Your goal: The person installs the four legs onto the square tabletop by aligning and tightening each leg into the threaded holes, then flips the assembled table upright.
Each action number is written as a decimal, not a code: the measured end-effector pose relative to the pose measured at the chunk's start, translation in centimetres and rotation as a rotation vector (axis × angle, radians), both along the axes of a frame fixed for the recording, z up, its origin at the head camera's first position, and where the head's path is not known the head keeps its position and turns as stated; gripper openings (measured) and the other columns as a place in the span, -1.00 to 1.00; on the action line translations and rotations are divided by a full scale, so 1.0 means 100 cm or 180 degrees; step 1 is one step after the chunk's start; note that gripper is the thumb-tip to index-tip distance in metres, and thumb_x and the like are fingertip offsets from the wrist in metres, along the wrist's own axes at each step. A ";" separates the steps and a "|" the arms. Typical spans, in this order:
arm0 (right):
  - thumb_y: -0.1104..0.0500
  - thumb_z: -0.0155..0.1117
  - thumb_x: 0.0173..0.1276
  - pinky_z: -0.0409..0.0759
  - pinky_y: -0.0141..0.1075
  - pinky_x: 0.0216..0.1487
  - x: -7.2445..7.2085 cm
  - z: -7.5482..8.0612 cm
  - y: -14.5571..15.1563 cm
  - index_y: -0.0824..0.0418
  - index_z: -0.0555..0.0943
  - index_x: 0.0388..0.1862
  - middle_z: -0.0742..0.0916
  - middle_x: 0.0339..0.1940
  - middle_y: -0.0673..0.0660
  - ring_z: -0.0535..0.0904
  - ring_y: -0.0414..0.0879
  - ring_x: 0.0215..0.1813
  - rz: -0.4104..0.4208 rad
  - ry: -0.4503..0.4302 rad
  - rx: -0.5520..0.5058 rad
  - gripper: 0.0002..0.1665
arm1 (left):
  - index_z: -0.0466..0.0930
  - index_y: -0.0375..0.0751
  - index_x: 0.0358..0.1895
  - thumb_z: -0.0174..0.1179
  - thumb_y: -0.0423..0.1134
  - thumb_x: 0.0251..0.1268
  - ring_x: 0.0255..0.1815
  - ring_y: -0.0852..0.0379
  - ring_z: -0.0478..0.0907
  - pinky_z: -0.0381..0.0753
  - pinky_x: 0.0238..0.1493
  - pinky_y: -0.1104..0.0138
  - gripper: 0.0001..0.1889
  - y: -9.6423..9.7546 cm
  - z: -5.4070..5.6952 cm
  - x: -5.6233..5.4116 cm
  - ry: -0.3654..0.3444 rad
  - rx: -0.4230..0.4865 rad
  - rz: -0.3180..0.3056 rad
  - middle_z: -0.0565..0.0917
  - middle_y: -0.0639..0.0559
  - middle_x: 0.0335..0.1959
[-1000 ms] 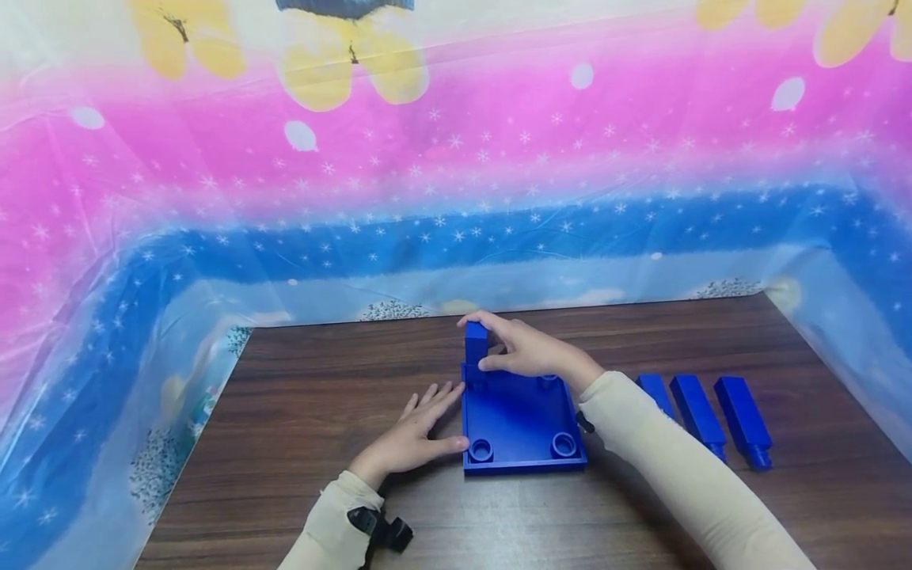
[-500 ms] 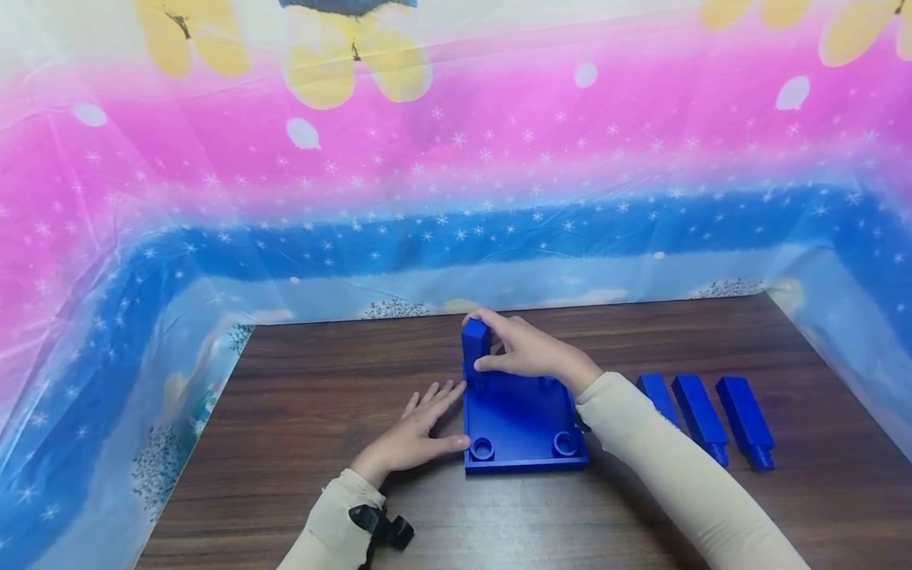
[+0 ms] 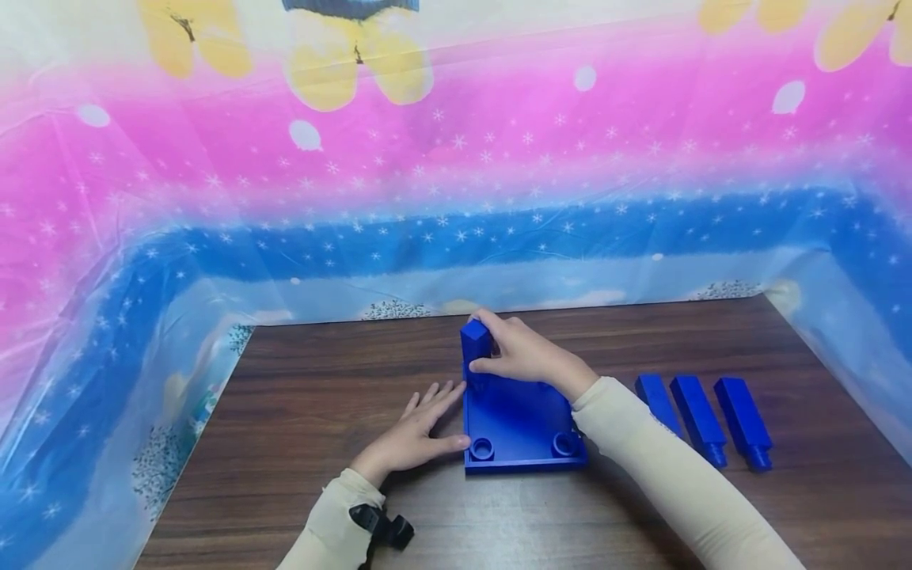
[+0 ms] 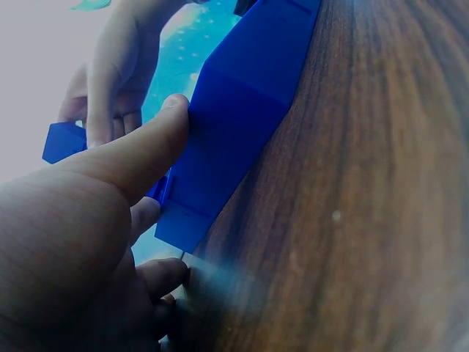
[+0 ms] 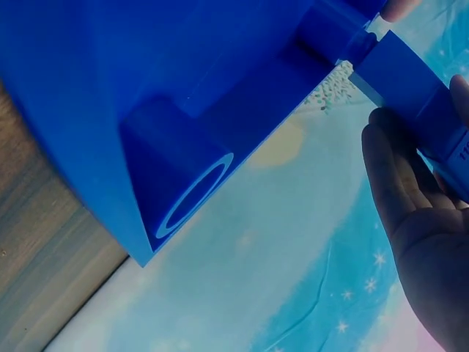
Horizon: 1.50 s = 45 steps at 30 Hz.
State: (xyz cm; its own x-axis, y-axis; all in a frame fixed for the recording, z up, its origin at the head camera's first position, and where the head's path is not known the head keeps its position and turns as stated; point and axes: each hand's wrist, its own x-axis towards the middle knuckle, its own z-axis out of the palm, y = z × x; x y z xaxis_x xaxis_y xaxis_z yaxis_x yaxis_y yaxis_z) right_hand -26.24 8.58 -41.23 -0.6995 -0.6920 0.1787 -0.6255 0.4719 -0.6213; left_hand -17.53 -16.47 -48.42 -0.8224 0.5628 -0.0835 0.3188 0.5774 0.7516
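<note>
A blue square panel (image 3: 523, 419) with raised edges lies on the table, with round sockets (image 3: 482, 449) at its corners. At its far left corner a blue square-section leg (image 3: 475, 340) stands upright. My right hand (image 3: 523, 348) grips this leg between thumb and fingers. In the right wrist view, the narrow end of the leg (image 5: 407, 77) meets the corner socket (image 5: 333, 33). My left hand (image 3: 413, 435) lies at the panel's left side with spread fingers. Its thumb (image 4: 172, 117) touches the panel's side wall (image 4: 234, 110) in the left wrist view.
Three more blue legs lie side by side on the wooden table (image 3: 321, 396) to the right: a near one (image 3: 657, 404), a middle one (image 3: 698, 419) and an outer one (image 3: 743, 422). A patterned cloth (image 3: 456, 190) hangs behind the table.
The leg has turned about its upright axis, and an edge of it now faces forward. My right hand has turned with it, its forearm shifting slightly left. The left hand stays put.
</note>
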 end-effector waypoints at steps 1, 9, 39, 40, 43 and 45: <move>0.12 0.49 0.45 0.62 -0.24 -0.23 0.000 0.000 0.000 0.15 0.38 0.33 0.81 -0.14 0.07 0.60 -0.17 -0.40 -0.0004 0.0026 0.0002 -0.38 | 0.03 -0.05 0.74 0.26 0.17 0.50 0.74 -0.28 -0.29 -0.45 0.63 -0.24 -0.08 0.000 0.000 0.000 0.0003 0.0005 -0.0003 -0.01 -0.25 0.73; 0.09 0.53 0.41 0.64 -0.25 -0.21 0.000 -0.001 -0.004 0.19 0.40 0.29 0.79 -0.18 0.07 0.63 -0.20 -0.37 -0.0149 0.0127 -0.0008 -0.37 | 0.02 -0.04 0.74 0.27 0.16 0.50 0.74 -0.28 -0.29 -0.45 0.63 -0.23 -0.08 -0.001 0.002 0.000 0.0005 -0.0013 0.0011 -0.01 -0.24 0.73; 0.22 0.46 0.43 0.74 -0.09 0.14 -0.002 0.003 -0.001 0.21 0.37 0.50 0.71 0.16 0.25 0.73 0.09 0.13 -0.0036 -0.0245 -0.0328 -0.27 | 0.03 -0.01 0.74 0.26 0.19 0.50 0.75 -0.26 -0.28 -0.43 0.64 -0.23 -0.08 0.000 -0.001 0.000 0.0013 -0.0019 0.0023 0.00 -0.22 0.73; 0.23 0.46 0.43 0.74 -0.10 0.13 -0.002 0.003 -0.001 0.22 0.38 0.48 0.72 0.15 0.25 0.73 0.08 0.13 -0.0042 -0.0229 -0.0316 -0.28 | 0.03 -0.01 0.74 0.26 0.19 0.50 0.75 -0.26 -0.28 -0.43 0.64 -0.23 -0.08 0.000 -0.001 0.000 0.0016 -0.0020 0.0021 0.00 -0.22 0.73; 0.23 0.46 0.42 0.74 -0.11 0.13 -0.002 0.002 -0.001 0.23 0.40 0.47 0.73 0.15 0.26 0.73 0.09 0.13 -0.0072 -0.0198 -0.0262 -0.30 | 0.02 -0.02 0.74 0.26 0.18 0.50 0.75 -0.26 -0.28 -0.43 0.64 -0.23 -0.08 0.000 -0.001 0.000 0.0015 -0.0015 0.0015 0.00 -0.22 0.73; 0.22 0.46 0.43 0.74 -0.10 0.14 -0.002 0.002 -0.002 0.24 0.41 0.47 0.72 0.17 0.26 0.73 0.08 0.13 -0.0090 -0.0181 -0.0226 -0.30 | 0.02 -0.02 0.74 0.26 0.18 0.50 0.75 -0.26 -0.28 -0.43 0.63 -0.24 -0.08 0.000 -0.002 0.000 0.0014 -0.0008 0.0011 0.00 -0.22 0.73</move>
State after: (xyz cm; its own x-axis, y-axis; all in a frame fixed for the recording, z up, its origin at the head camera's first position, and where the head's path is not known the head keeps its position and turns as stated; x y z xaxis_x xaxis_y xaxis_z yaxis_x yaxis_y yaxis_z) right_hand -26.46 8.42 -41.02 -0.7289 -0.6588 0.1861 -0.5754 0.4423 -0.6879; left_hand -17.55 -16.49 -48.62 -0.8247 0.5597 -0.0814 0.3201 0.5805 0.7487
